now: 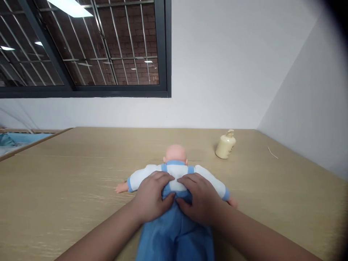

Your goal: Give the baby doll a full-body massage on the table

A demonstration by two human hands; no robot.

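A baby doll (176,224) lies face down on the tabletop, its bald head away from me and its arms spread out to both sides. It wears a white top with blue cuffs and blue overalls. My left hand (154,197) rests on the left of the doll's back, thumb apart from the fingers. On the right of the back lies my right hand (202,197), also with its thumb spread from the fingers. The fingertips of both hands point inward, with a narrow gap between them over the spine. The doll's feet are out of view.
A cream pump bottle (226,145) stands beyond the doll to the right. Farther right lies a thin pale strip (272,152) on the wooden table (67,188). Walls border the table at the back and right. A barred window (114,47) is above; light-blue bedding (27,138) shows at left.
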